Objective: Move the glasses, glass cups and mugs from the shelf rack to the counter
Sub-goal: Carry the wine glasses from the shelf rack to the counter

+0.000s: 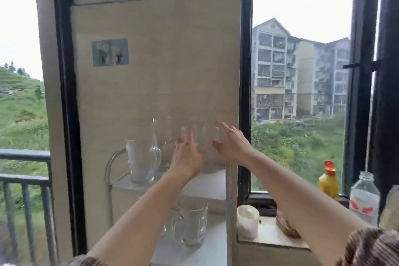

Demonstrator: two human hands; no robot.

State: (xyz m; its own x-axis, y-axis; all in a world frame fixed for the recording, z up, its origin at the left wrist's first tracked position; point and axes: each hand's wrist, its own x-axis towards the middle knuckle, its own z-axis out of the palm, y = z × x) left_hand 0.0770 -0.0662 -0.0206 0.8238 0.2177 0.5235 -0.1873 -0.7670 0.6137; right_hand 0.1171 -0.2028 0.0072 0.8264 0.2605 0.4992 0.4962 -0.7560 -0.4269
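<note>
A white shelf rack [210,187] stands against a beige board. On its top shelf are a handled glass jug [141,163], a tall glass [160,136] behind it, and blurred clear glasses [205,139] at the right. My left hand [186,154] has its fingers spread against the left side of those glasses. My right hand [232,142] curls thumb and fingers around the rightmost glass. On the lower shelf stand two glass mugs [194,222].
On the window sill [267,233] to the right are a white cup [247,221], a yellow bottle [329,181] with an orange cap and a clear bottle [363,197]. Black window frames flank the rack. A balcony railing [23,177] is at left.
</note>
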